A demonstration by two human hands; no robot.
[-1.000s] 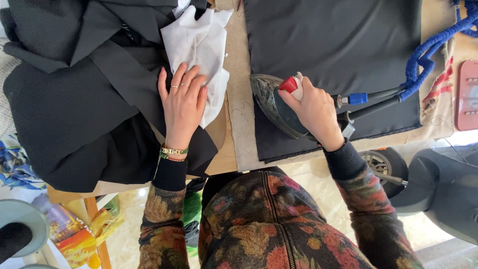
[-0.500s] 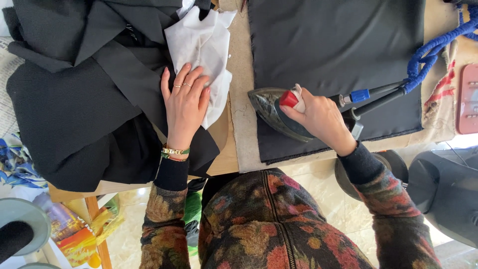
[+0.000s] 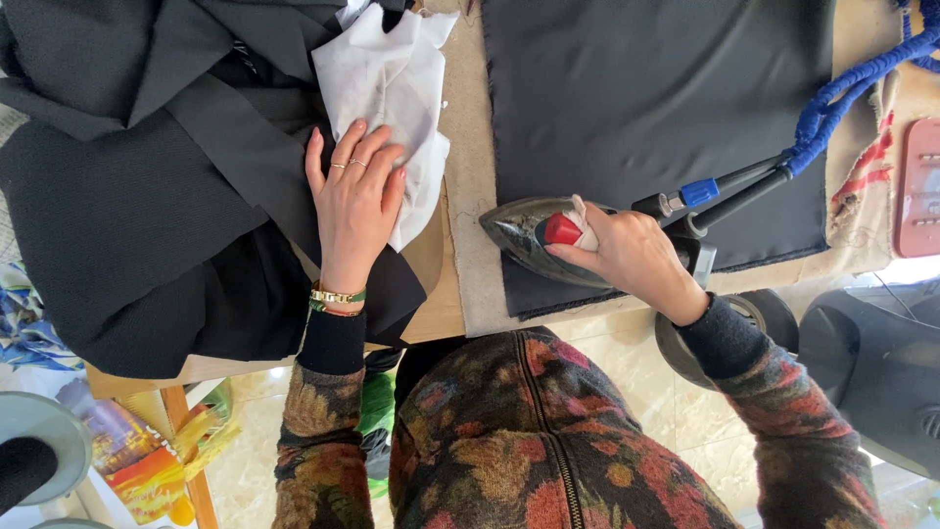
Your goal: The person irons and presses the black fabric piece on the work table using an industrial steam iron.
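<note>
My right hand (image 3: 632, 257) grips the handle of a steam iron (image 3: 534, 240) with a red knob. The iron's soleplate rests on the near left corner of a flat black cloth (image 3: 656, 108) spread on the padded board. My left hand (image 3: 354, 196), fingers spread, lies flat on a pile of black garments (image 3: 147, 196) where a white cloth (image 3: 387, 83) overlaps it. Rings and a bracelet are on that hand.
A blue braided hose (image 3: 847, 83) and black cables run from the iron to the upper right. A red-and-pink pad (image 3: 918, 186) lies at the right edge. The beige board cover (image 3: 470, 196) shows between the piles. Dark machine parts and tiled floor sit below right.
The iron and my right hand have slid left along the near edge of the black cloth. My left hand has stayed on the garments.
</note>
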